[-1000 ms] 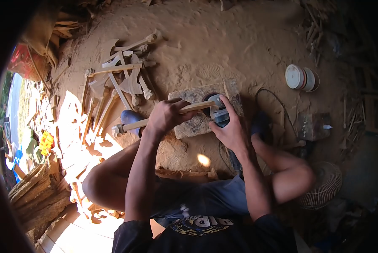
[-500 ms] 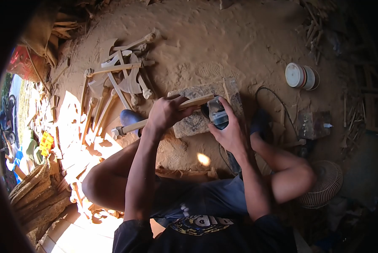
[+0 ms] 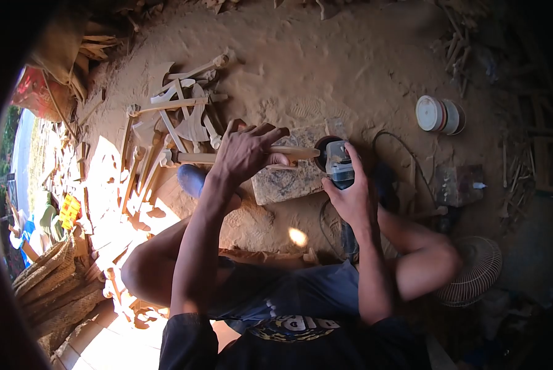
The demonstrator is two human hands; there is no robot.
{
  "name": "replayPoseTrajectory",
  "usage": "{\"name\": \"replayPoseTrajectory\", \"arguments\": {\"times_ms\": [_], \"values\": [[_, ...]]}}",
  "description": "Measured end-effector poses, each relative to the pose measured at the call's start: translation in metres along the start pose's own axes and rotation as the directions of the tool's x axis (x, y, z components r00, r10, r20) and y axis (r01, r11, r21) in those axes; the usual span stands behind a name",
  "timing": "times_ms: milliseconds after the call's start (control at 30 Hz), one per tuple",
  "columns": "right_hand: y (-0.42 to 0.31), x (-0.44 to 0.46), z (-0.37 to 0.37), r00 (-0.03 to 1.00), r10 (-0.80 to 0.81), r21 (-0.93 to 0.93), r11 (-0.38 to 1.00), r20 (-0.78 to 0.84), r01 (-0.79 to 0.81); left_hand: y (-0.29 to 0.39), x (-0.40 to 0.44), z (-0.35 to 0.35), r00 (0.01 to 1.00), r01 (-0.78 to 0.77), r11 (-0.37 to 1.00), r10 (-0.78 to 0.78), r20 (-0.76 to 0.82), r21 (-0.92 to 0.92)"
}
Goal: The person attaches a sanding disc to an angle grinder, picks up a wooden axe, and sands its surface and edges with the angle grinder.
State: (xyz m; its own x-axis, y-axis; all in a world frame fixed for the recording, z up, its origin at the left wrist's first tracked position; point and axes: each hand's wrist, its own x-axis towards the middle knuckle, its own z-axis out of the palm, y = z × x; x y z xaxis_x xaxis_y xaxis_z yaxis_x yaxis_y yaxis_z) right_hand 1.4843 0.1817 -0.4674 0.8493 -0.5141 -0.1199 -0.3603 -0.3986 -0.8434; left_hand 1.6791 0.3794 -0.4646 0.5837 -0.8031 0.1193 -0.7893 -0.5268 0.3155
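Note:
My left hand [image 3: 242, 155] grips a long pale wooden piece [image 3: 296, 152], thumb below and fingers over the top. A knobbed end of the wood juts out to the left; its flat tip points right. In my right hand [image 3: 353, 200] is an angle grinder [image 3: 338, 153], held by its body. The grinder's dark round disc [image 3: 324, 145] faces the tip of the wood and is at or very near it; I cannot tell whether they touch. Below both hands lies a worn, dusty block [image 3: 279, 190] on the ground.
Carved wooden pieces [image 3: 181, 105] are piled at the upper left. A white bucket [image 3: 430, 113] lies on its side at the right, above a clear box [image 3: 461, 185]. A cord [image 3: 406, 143] loops beside the block. A fan [image 3: 474, 271] stands by my right knee.
The wooden piece has swung closer to level, its knobbed end rising. My left hand has turned, its fingers reaching further over the wood. My right hand and the grinder have shifted right.

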Motion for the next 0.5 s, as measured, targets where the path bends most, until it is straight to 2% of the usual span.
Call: {"name": "replayPoseTrajectory", "arguments": {"times_ms": [33,67,133,167,200,267,300,400,433,500], "values": [[0.008,0.001,-0.001,0.995,-0.088,-0.115,0.990,-0.050,0.082,0.000,0.002,0.006,0.985,-0.047,0.997,0.057,-0.162,0.064],[0.010,0.000,-0.004,0.994,-0.094,-0.129,0.988,-0.056,0.087,0.005,0.001,0.014,0.982,0.126,0.992,-0.128,-0.142,-0.021],[0.010,-0.003,-0.008,0.992,-0.105,-0.155,0.983,-0.063,0.094,0.015,-0.002,0.033,0.878,0.461,0.871,-0.476,-0.055,-0.172],[0.008,-0.004,-0.009,0.996,-0.084,-0.134,0.988,-0.042,0.078,0.011,-0.004,0.042,0.902,0.377,0.876,-0.421,-0.098,-0.302],[0.004,-0.006,-0.011,0.998,-0.063,-0.113,0.992,-0.019,0.061,0.006,-0.008,0.055,0.853,0.394,0.769,-0.510,-0.112,-0.503],[-0.001,-0.008,-0.012,0.998,-0.057,-0.079,0.995,0.021,0.058,-0.001,-0.015,0.076,0.737,0.332,0.456,-0.672,-0.075,-0.826],[-0.003,-0.010,-0.010,0.997,-0.070,-0.066,0.995,0.038,0.073,0.008,-0.018,0.060,0.727,0.254,0.139,-0.680,0.095,-0.957],[-0.001,-0.014,0.001,0.989,-0.099,-0.066,0.992,0.114,0.107,-0.008,-0.034,0.054,0.837,0.250,0.282,-0.544,0.060,-0.926],[0.000,-0.015,0.005,0.985,-0.105,-0.072,0.991,0.140,0.116,-0.014,-0.037,0.054,0.869,0.220,0.428,-0.495,-0.023,-0.877],[0.001,-0.018,0.011,0.974,-0.125,-0.111,0.983,0.190,0.148,-0.016,-0.041,0.056,0.882,0.184,0.418,-0.470,-0.038,-0.889]]}}
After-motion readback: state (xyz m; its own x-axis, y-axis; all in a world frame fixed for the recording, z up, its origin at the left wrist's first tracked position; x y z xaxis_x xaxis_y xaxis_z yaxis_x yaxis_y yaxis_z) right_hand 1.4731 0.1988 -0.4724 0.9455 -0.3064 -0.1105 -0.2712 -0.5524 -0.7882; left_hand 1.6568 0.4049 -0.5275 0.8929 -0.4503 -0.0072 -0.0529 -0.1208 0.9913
